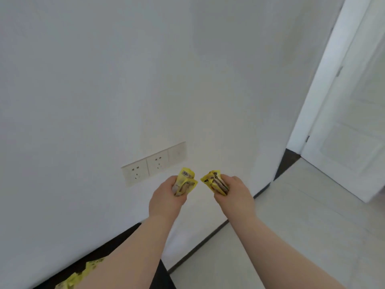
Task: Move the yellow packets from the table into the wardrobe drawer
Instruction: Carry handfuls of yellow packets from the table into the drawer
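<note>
My left hand [166,200] grips a bunch of yellow packets [186,183] in front of the white wall, fingers curled round them. My right hand [234,193] grips another bunch of yellow packets [214,181], held level with the left. More yellow packets [80,275] lie on the black table [116,243] at the bottom left, partly hidden by my left forearm. No wardrobe or drawer is in view.
A row of white wall sockets [154,162] sits on the wall just beyond my hands. A white door [354,122] stands ajar at the right. Pale floor [302,226] stretches to the right of the table, edged by a dark skirting line.
</note>
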